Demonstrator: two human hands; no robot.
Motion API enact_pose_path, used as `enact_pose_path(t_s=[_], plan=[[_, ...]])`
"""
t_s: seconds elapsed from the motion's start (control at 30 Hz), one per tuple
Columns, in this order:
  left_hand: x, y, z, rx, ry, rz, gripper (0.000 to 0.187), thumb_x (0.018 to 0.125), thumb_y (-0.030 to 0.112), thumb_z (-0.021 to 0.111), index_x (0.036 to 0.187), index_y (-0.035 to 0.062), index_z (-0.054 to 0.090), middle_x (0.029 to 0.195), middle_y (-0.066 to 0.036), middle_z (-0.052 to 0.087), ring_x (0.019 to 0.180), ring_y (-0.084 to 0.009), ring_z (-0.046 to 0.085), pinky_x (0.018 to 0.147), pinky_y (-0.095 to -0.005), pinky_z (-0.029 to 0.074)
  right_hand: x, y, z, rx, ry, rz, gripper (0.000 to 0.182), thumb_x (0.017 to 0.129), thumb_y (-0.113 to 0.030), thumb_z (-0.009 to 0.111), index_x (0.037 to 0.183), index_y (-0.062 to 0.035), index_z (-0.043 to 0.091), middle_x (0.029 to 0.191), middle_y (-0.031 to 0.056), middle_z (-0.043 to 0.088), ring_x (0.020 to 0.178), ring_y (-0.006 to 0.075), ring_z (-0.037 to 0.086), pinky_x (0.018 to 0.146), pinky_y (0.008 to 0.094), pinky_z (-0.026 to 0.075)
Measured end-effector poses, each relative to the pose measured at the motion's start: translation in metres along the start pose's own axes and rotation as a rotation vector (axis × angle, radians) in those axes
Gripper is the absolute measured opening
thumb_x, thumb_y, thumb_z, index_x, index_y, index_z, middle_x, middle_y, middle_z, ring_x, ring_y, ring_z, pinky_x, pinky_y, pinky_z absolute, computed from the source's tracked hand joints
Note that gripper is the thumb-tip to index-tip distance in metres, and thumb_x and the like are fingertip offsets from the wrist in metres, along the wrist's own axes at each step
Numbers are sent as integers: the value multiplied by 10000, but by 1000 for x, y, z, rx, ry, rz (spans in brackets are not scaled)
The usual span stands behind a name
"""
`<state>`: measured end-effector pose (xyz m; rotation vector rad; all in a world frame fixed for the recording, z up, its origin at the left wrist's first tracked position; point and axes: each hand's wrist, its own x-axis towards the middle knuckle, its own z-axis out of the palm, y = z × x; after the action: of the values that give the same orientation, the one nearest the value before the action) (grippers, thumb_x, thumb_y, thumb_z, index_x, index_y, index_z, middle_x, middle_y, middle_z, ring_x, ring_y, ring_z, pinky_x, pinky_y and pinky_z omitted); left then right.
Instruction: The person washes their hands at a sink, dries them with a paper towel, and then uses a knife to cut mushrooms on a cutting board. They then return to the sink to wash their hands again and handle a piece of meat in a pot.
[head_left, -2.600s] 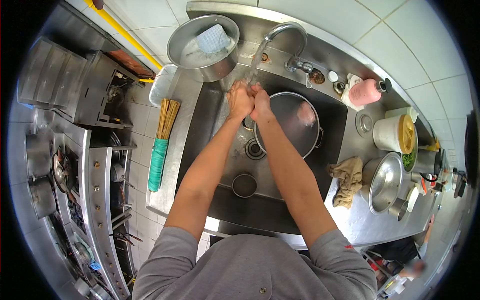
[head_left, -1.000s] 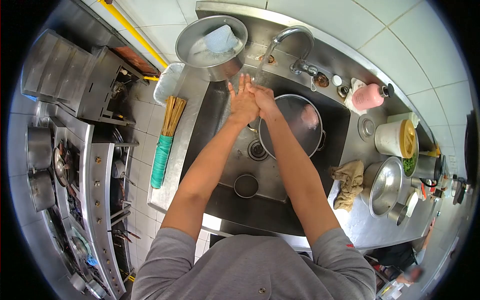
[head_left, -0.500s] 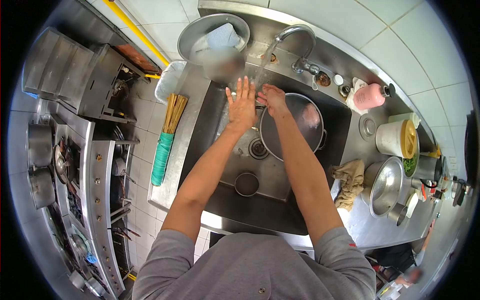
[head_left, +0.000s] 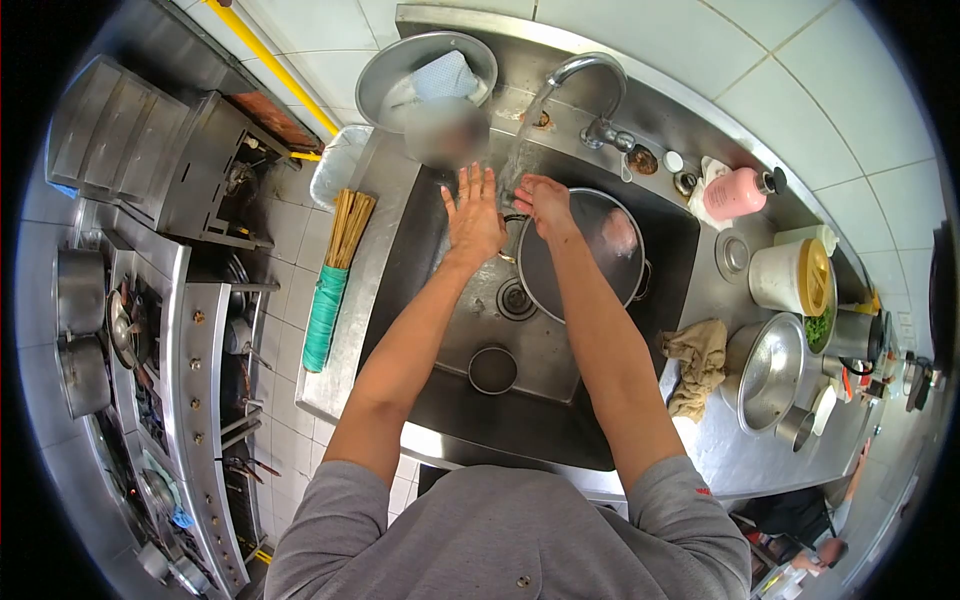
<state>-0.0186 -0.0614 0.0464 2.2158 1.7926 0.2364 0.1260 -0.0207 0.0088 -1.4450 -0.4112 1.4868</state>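
My left hand is held palm down over the left part of the steel sink, fingers stretched out and apart, with nothing in it. Beside it, my right hand has loosely curved fingers, holds nothing I can see, and is close to the stream of water. That water runs from the curved chrome tap. Under my right wrist stands a large round pot with a dark grey inside and a pale pinkish patch at its upper right. A small round metal cup sits in the sink.
At the back left is a metal basin with a bluish-white cloth. A bundle of sticks in green wrap lies left. On the right are a pink pump bottle, a tan rag and a steel bowl.
My left hand has shifted slightly down and left, away from the water stream. My right hand has moved only a little. The water still runs.
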Motion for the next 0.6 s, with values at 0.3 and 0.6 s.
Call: enact_pose_path(t_s=[0.3,0.6], plan=[[9,-5,15,-127,11,-26,728,846,127,601,1505,23,311,1598,-200,215,1503,-372,109,1176,-617,104,-5,-3,10,12,-27,-17,192,933,-43,545,1092,27,627,1065,133,646,903,230,667,720,332,583],[23,2,15,-181,30,-3,418,907,83,527,1318,22,567,1519,-175,396,1459,-353,266,1149,-592,212,-2,-2,15,12,-51,18,255,931,7,438,1117,44,609,1099,154,636,913,239,652,761,355,576]])
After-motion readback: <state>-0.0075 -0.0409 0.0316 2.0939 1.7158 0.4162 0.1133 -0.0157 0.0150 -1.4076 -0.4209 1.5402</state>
